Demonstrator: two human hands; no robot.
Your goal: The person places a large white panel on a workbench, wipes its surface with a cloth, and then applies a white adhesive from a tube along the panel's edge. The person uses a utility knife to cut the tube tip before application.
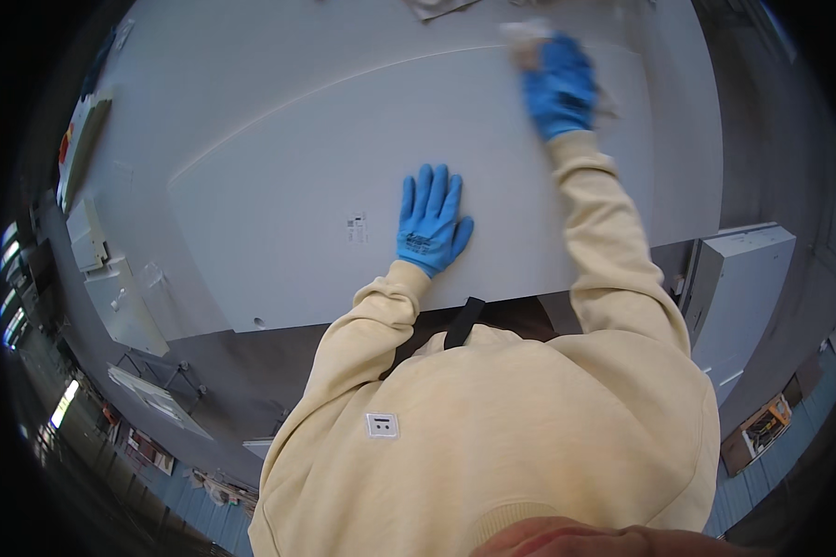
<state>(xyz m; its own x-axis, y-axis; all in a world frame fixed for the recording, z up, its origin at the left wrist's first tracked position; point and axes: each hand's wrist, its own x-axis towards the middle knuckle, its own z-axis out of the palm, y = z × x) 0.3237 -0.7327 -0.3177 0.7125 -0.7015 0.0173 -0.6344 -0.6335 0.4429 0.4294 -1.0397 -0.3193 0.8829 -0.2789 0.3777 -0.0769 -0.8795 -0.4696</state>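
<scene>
A large flat white panel (288,195) lies on a bigger pale work surface (683,139) in front of me. My left hand (430,223), in a blue glove, rests flat near the panel's close edge, fingers spread and nothing held. To its left a small printed label (357,227) sticks to the panel. Stretched out to the far right, my right hand (561,88), also blue-gloved, is smeared by motion. It grips a pale cloth (607,104) against the panel by its far edge; the cloth pokes out on both sides of the glove.
Another greyish cloth (437,8) lies at the far edge. Along the left side are white panel parts (125,306) and a piece of clear plastic (154,277). A white box-shaped cabinet (745,278) stands to the right, with a floor-level tray of items (764,427) beyond.
</scene>
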